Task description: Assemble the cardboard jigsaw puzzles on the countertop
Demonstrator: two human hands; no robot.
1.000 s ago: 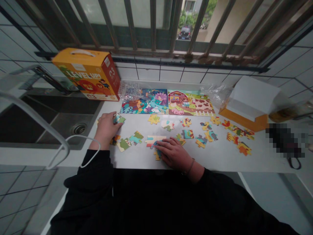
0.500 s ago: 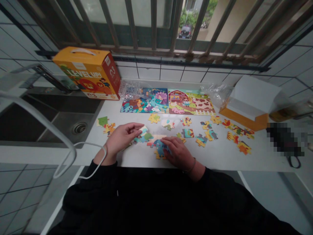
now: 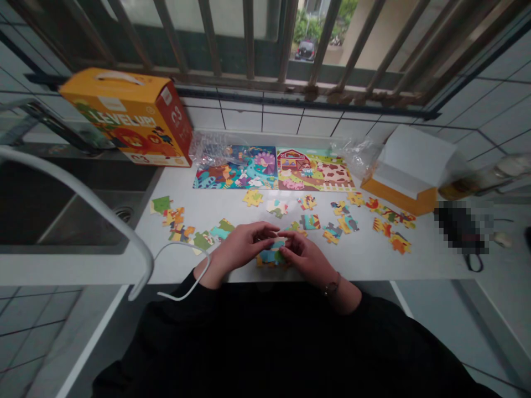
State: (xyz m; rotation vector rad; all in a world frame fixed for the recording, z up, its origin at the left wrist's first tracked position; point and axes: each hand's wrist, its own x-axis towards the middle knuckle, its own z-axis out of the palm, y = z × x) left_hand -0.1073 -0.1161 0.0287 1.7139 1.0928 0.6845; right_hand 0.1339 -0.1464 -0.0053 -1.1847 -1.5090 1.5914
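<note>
My left hand [image 3: 245, 246] and my right hand [image 3: 307, 255] meet near the counter's front edge. Between their fingertips they grip one puzzle piece [image 3: 279, 243], pale with light blue and green. Just beneath it lies a blue-and-yellow puzzle section [image 3: 269, 258], mostly covered by the hands. Left of my left hand rest green-and-blue puzzle pieces [image 3: 213, 235] and a strip of yellow-brown pieces [image 3: 178, 221]. Beyond my right hand lie a teal piece [image 3: 310, 221], a grey-blue piece [image 3: 332, 232] and several yellow ones.
Two picture sheets [image 3: 317, 170] lie at the back, with clear plastic wrap [image 3: 211, 149] on one. An orange box [image 3: 128, 119] stands by the sink [image 3: 141, 193]; an opened box [image 3: 400, 190] sits at right. A white cable [image 3: 83, 179] hangs across the left side.
My left hand has moved right, carrying the pale piece to my right hand, whose fingers now hold it too. The view has shifted slightly to the right.
</note>
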